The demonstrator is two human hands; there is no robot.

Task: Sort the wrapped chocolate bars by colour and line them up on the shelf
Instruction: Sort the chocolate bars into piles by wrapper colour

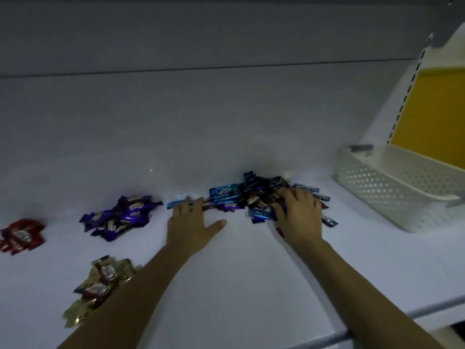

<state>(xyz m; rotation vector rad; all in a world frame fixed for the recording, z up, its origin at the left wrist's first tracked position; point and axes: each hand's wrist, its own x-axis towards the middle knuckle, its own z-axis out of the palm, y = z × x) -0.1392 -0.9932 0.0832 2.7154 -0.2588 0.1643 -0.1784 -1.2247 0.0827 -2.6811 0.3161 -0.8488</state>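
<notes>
Head view: left fingers [185, 205] are lying straight and close together, thumb splayed wide, tips pressing flat on a light blue bar [173, 204] at the left fringe of the mixed pile [236, 197]. Nothing is being pinched. Right fingers [293, 195] are spreading apart over the pile's right side, tips sinking among the wrappers, so I cannot tell whether they are gripping one. The left hand [192, 224] is lying palm-down, wrist low, forearm running back towards the shelf's front-left corner. The right hand [302, 216] is arching slightly over the heap, forearm angling back to the front-right edge. The unsorted pile is sitting mid-shelf, towards the back. The sorted groups are sitting to its left: purple pile [118, 217] nearest, red pile [21, 235] by the left edge, gold pile [100, 280] near the front edge, partly under the left forearm. The shelf [239, 273] is dim and the foil is glaring. The step looks like raking blue bars out of the mix. To do it well, slide one bar at a time with flat fingers, keep the right hand pinning the heap so dark wrappers aren't dragging along, and check the colour before grouping, as dark blue and purple are reading alike here. A white basket [392, 190] is standing at the right edge.
</notes>
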